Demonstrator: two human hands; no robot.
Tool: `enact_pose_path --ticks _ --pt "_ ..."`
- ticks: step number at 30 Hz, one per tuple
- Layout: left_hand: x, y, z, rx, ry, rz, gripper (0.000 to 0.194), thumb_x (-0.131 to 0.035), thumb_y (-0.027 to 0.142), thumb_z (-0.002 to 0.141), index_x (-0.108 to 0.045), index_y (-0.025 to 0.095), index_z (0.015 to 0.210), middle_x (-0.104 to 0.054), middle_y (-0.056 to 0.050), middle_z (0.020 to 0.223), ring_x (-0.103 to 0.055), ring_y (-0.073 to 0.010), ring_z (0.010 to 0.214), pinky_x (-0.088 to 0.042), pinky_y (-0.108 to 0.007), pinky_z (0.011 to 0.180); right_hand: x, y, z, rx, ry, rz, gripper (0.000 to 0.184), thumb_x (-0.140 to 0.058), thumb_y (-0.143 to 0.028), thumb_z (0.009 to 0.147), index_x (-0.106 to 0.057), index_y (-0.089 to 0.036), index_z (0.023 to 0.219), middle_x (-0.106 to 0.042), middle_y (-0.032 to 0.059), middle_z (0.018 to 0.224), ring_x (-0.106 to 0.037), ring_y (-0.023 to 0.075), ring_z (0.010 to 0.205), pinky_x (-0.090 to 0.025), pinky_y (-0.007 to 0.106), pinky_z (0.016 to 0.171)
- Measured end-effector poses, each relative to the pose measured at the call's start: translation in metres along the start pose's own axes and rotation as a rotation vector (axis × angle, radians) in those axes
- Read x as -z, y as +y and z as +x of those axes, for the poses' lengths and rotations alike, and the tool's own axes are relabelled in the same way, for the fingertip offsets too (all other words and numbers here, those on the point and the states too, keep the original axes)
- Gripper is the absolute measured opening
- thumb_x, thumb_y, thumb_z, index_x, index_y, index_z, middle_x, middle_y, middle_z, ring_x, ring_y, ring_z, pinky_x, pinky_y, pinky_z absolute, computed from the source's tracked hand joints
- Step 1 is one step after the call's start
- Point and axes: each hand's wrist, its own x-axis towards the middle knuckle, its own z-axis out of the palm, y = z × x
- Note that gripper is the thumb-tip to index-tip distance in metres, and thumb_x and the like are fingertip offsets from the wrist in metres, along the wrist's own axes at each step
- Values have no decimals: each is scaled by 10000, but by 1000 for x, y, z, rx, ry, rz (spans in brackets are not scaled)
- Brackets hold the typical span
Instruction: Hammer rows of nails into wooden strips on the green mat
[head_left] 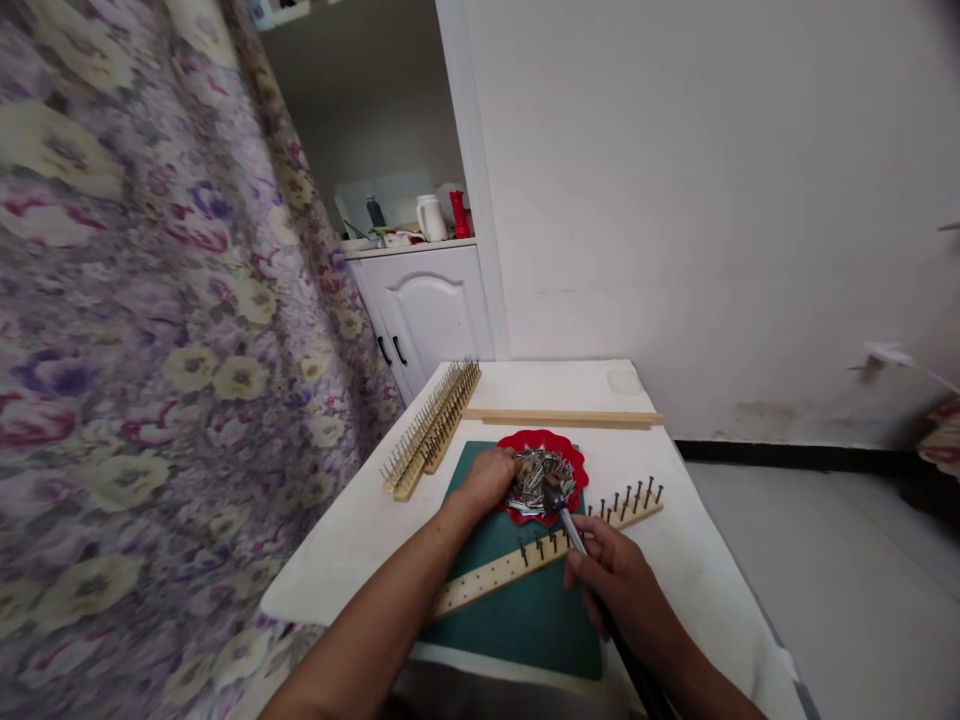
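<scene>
1. Right hand grips a hammer, its head over the red bowl.
2. Left hand is at the bowl's left side; whether it pinches anything, I cannot tell.
3. Loose nails lie in the bowl.
4. Nearer, a partly nail-studded wooden strip crosses the green mat.

The left hand and the right hand are bare, their fingernails too small to make out. The left forearm, uncovered to the lower edge of the view, narrows smoothly toward the wrist; the right forearm, likewise uncovered, shows a shorter stretch.
</scene>
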Motion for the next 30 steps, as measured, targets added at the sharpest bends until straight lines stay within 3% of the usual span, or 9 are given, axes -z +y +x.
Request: enact_pose_path --ticks 6,15,25,30 --pt "7 -13 9 -177 -58 12 170 -516 166 777 -675 155 717 -656 -85 826 -573 -224 810 -382 -300 735 2 4 2 5 13 -3 311 -554 -336 812 -499 -159 1061 -596 -42 627 -383 32 291 -257 143 279" --pt "-3 -15 15 -324 -25 47 173 -499 191 822 -666 165 784 -638 -73 886 -540 -198 798 -364 -289 710 4 6 6 -5 35 -6 332 -560 -343 798 -501 -158 1067 -602 -41 618 -387 34 292 -261 144 288" --pt "-5 -11 -2 -296 25 -20 191 -468 200 834 -646 153 783 -610 -56 811 -525 -178 727 -360 -269 672 4 8 10 -1 56 -3 346 -571 -364 780 -513 -149 1044 -603 -37 603 -393 48 302 -271 158 291" --pt "-2 -1 -18 -214 149 -179 144 -458 144 801 -599 174 805 -596 -37 814 -521 -171 783 -384 -257 720 6 9 11 22 56 0 348 -567 -368 784 -514 -139 1041 -604 -37 600 -384 47 294 -264 165 299"
